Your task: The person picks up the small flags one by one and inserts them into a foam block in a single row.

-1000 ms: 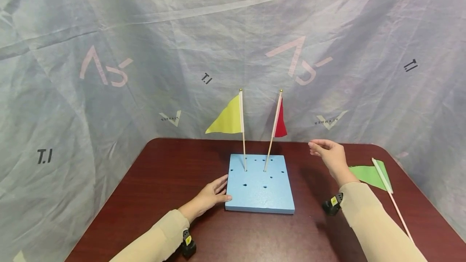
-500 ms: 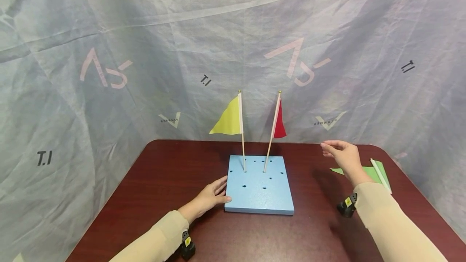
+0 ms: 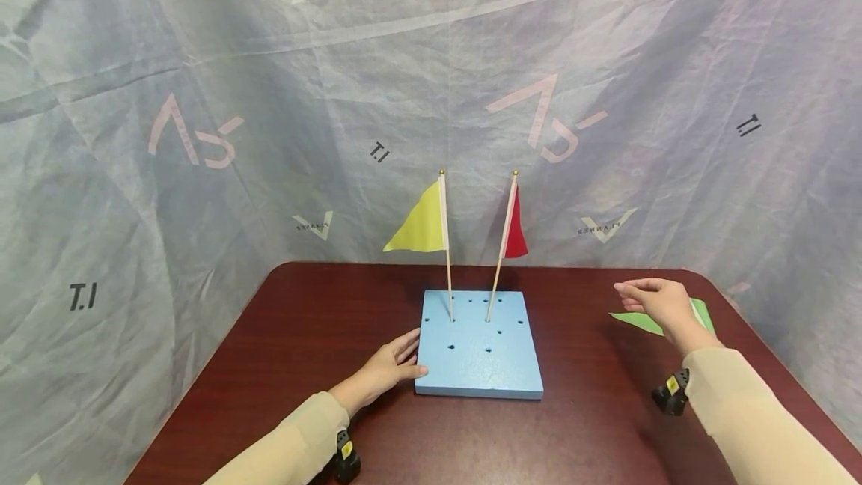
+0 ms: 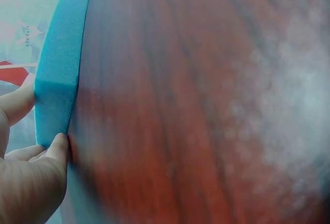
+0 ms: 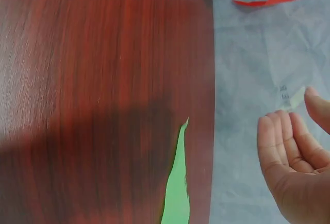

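Observation:
A blue board [image 3: 481, 373] with several small holes lies on the table. In it stand a yellow pennant flag [image 3: 423, 224] on a thin stick and, to its right, a red flag [image 3: 516, 234] whose stick leans a little. My left hand [image 3: 385, 370] grips the board's left edge, thumb on the top face and fingers along the side; the left wrist view shows the board's edge [image 4: 64, 59] between them. Over a green flag [image 3: 638, 322] lying at the right, my right hand [image 3: 663, 309] hovers empty, fingers loosely bent, thumb apart from them. My hand and sleeve hide the green flag's stick.
The dark red-brown table [image 3: 283, 365] has rounded far corners. Right behind it hangs a grey printed cloth [image 3: 323, 111], which also closes in both sides. A black wrist camera [image 3: 670, 394] sits under my right sleeve, another [image 3: 346, 457] under my left.
My right hand has moved right, away from the red flag, and lowered slightly, now over the green flag. My left hand stays at the board. Both standing flags keep their places.

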Demonstrator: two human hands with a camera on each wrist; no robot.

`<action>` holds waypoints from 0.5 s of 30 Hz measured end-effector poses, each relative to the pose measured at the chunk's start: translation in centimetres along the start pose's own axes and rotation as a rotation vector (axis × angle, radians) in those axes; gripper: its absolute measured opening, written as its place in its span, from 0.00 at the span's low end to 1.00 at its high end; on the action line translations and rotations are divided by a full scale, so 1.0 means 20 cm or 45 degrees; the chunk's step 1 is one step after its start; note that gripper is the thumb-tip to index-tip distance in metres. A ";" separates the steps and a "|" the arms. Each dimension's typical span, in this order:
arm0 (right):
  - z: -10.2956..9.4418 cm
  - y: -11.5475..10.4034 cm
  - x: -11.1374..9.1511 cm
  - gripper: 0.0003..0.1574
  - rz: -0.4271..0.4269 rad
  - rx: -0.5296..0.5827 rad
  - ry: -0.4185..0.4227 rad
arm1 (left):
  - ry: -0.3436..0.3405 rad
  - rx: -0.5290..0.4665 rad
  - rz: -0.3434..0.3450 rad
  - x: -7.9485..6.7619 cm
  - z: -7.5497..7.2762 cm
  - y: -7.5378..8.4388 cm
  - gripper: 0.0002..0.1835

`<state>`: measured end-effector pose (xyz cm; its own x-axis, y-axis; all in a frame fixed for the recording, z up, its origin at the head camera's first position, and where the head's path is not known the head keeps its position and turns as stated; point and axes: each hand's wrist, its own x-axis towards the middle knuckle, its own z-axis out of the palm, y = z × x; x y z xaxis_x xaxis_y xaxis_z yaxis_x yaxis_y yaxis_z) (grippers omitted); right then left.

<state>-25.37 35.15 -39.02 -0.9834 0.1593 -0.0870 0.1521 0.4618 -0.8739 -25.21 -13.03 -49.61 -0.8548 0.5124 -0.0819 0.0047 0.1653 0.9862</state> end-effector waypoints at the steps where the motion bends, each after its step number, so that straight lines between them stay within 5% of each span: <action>1: -0.01 0.01 -0.01 0.43 0.007 0.016 -0.020 | -0.002 0.001 0.000 0.00 0.00 0.00 0.46; 15: -0.21 0.13 -0.07 0.51 0.143 -0.049 -0.094 | 0.001 0.014 -0.019 0.00 0.00 0.01 0.45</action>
<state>-23.12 39.71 -39.15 -0.9644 0.1474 -0.2194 0.2637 0.4781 -0.8378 -25.12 -13.00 -49.49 -0.8554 0.5088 -0.0966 -0.0027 0.1821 0.9833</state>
